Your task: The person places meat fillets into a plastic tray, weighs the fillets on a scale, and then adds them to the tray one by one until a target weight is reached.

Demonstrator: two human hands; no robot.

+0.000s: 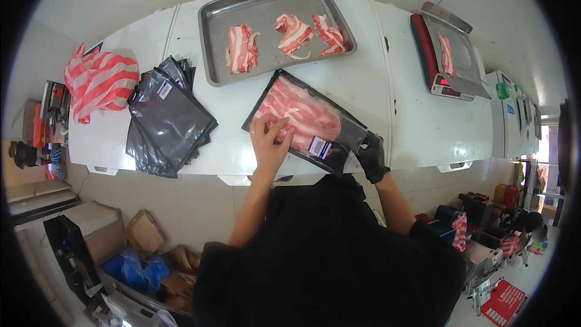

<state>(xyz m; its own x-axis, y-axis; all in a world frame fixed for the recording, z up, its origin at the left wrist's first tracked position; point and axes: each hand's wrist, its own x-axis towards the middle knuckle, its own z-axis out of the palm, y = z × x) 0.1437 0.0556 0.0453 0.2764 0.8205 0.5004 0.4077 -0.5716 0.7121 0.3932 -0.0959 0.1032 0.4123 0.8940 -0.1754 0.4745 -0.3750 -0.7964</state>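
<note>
A clear-fronted black plastic bag of sliced, marbled raw meat (299, 113) lies on the white surface before me, slanting down to the right, with a printed label near its lower edge. My left hand (271, 138), bare and wearing a ring, rests on the bag's lower left part with its fingers apart. In a black glove, my right hand (371, 156) grips the bag's right end, where the film has no meat under it. Behind the bag, a steel tray (211, 61) holds several meat slices in three piles (243, 50).
At left lie a stack of black plastic bags (170, 118) and a red-and-white striped plastic bag (102, 81). A red digital scale (424, 50) at right bears a meat strip (446, 54). White chest-freezer lids (435, 131) form the work surface, with seams between them.
</note>
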